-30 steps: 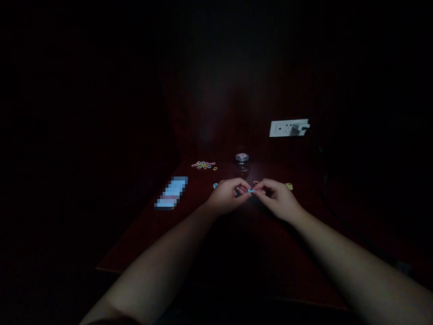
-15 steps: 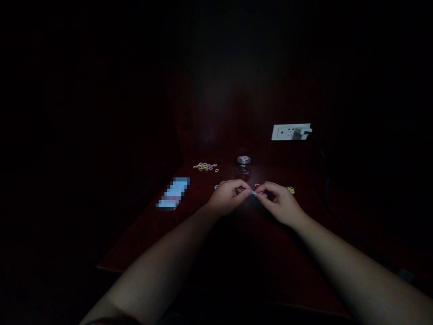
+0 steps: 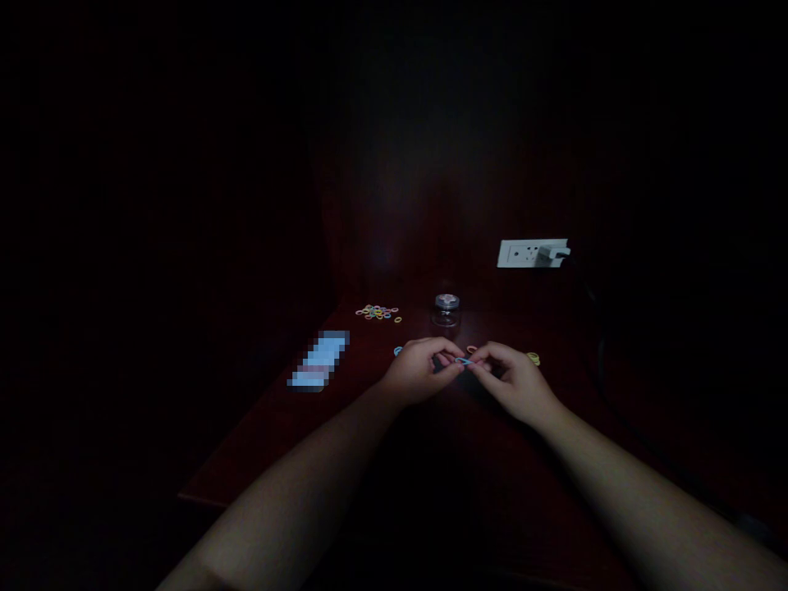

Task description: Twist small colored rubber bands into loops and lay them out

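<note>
Between my fingertips is a small blue elastic hair band (image 3: 465,361), stretched a little over the dark red table. My left hand (image 3: 424,369) pinches its left end with thumb and fingers. Its right end is pinched by my right hand (image 3: 508,373). Just behind the left hand lies another blue band (image 3: 398,351), partly covered by it. A reddish-pink band (image 3: 472,350) shows behind the right fingers. Several yellow bands (image 3: 533,359) rest beside the right hand's knuckles.
A pile of mixed-colour bands (image 3: 377,312) lies at the back left. Near the wall stands a clear lidded jar (image 3: 446,312). A blurred-out phone-like slab (image 3: 320,361) is at left. A wall socket (image 3: 523,253) holds a plug (image 3: 554,253) with a dark cable (image 3: 602,353) trailing down the right.
The blue band now shows as a thin, open loop between my fingertips, where it looked bunched before. The whole view has shifted slightly, so everything sits a bit lower.
</note>
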`<action>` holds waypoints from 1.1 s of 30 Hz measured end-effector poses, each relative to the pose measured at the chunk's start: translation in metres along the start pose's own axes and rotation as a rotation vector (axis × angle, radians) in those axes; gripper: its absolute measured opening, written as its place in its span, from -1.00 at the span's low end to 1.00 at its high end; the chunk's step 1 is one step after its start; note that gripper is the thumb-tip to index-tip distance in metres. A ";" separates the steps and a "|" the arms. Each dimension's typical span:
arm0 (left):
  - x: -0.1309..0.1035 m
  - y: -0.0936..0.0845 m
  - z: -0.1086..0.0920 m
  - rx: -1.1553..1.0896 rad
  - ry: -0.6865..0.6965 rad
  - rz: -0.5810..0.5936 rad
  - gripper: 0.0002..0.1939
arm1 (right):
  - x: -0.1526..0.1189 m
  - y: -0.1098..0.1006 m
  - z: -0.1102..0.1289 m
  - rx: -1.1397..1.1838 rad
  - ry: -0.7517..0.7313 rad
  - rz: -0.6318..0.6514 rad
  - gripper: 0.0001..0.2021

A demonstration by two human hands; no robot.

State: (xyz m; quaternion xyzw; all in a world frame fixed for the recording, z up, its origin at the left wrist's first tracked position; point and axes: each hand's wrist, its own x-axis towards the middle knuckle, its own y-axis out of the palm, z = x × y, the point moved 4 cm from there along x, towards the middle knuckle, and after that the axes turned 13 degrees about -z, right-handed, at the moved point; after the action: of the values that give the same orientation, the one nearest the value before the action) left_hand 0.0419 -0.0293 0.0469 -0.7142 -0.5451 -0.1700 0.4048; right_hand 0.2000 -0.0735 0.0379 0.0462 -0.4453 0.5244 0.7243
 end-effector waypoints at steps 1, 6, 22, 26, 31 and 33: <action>0.000 0.000 0.000 0.002 0.010 0.007 -0.80 | 0.000 0.000 0.001 -0.001 -0.007 0.002 -0.84; 0.000 0.000 0.003 0.026 0.023 0.023 -0.80 | 0.001 0.000 0.002 -0.007 -0.007 0.006 -0.84; 0.002 0.001 0.004 0.071 0.036 0.055 -0.83 | 0.001 -0.001 0.008 0.021 0.009 0.037 -0.84; 0.002 0.002 0.004 0.076 0.031 0.057 -0.83 | 0.000 0.000 0.007 0.036 0.014 0.032 -0.85; 0.000 0.002 0.001 0.055 0.032 0.059 -0.84 | 0.001 -0.001 -0.004 0.122 0.098 -0.032 -0.86; 0.000 0.001 -0.002 0.043 0.042 0.052 -0.83 | 0.003 -0.003 -0.007 0.172 0.139 -0.060 -0.86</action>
State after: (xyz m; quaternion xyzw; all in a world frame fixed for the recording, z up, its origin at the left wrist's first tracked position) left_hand 0.0429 -0.0305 0.0475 -0.7157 -0.5212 -0.1624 0.4357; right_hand 0.2066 -0.0691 0.0374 0.0850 -0.3460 0.5406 0.7621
